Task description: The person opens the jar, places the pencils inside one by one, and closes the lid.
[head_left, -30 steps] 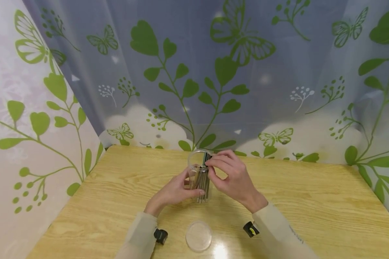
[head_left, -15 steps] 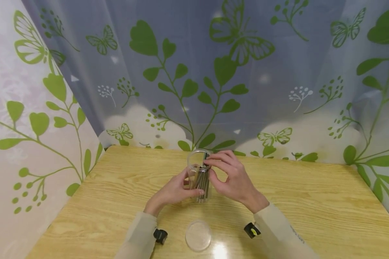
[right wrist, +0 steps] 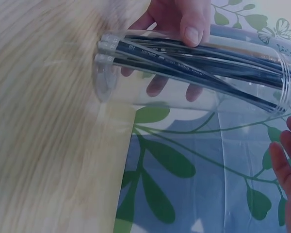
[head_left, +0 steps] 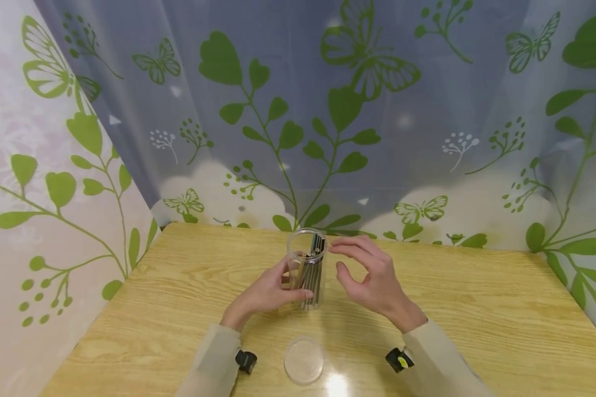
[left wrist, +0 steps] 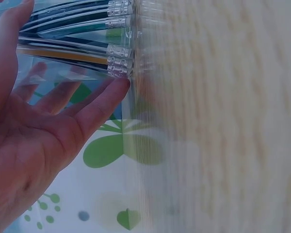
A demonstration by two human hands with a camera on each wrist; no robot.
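Observation:
My left hand [head_left: 265,293] grips a clear plastic jar [right wrist: 177,97] from its left side, thumb across the near wall and fingers round behind. The jar stands upright on the table with its mouth uncovered. Inside is a bundle of dark pencils [right wrist: 174,64], leaning toward the right wall, one of them yellowish in the left wrist view. Their metal-banded eraser ends [left wrist: 119,58] are at the jar's bottom. Just right of the rim, my right hand [head_left: 370,275] is held with bent, spread fingers and nothing between them.
A round clear lid [head_left: 304,361] lies flat on the wood-grain table [head_left: 179,331], nearer me than the jar. Behind the table hangs a blue and white curtain [head_left: 298,182] with green leaves and butterflies. A similar pale curtain [head_left: 54,248] closes the left side.
My right hand has come away from the pencil tops at the jar's mouth and moved right, its fingers spreading. My left hand and the jar stay in place.

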